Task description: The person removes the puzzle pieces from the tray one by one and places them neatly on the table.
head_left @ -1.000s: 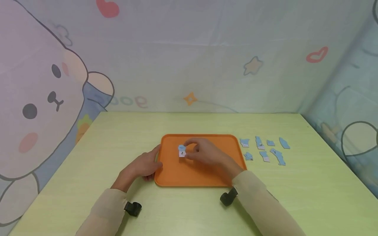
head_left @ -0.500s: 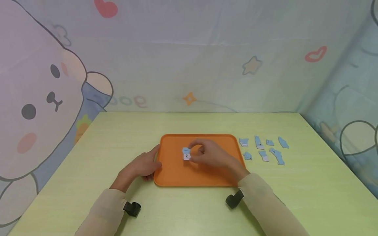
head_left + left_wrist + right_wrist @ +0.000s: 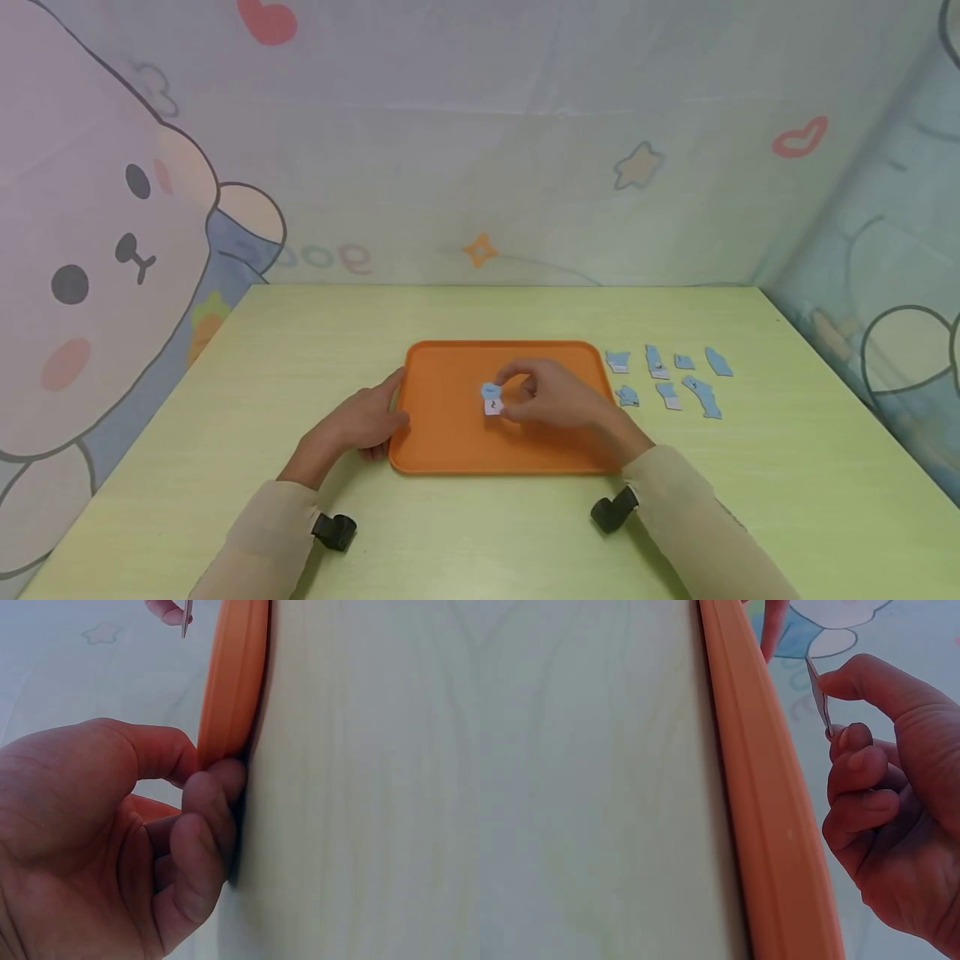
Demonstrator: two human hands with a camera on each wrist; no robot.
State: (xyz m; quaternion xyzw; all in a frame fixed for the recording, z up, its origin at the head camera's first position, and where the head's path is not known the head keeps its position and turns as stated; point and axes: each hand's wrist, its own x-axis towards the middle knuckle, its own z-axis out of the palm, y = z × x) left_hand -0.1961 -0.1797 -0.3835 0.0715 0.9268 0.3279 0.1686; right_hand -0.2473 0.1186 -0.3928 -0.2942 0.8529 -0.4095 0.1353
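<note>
An orange tray [image 3: 450, 446] lies on the table, and my left hand [image 3: 367, 419] grips its left rim. In the left wrist view the thumb [image 3: 161, 750] is on the tray's inner side and curled fingers [image 3: 199, 840] are at its outer edge. My right hand [image 3: 555, 396] pinches a small blue-and-white puzzle piece [image 3: 492, 400] by its right side, over the middle of the tray. Seen edge-on in the right wrist view, this thin piece [image 3: 819, 697] is held between thumb and fingertips, raised above the tray rim [image 3: 772, 787].
Several blue, partly white puzzle pieces [image 3: 702, 396] lie apart on the pale wooden table [image 3: 810, 467], right of the tray. A printed cloth [image 3: 465, 167] hangs behind the table. Each wrist wears a small black camera [image 3: 335, 532].
My right hand has moved right and a little nearer over the tray, carrying the puzzle piece. The left hand keeps its grip on the tray's rim.
</note>
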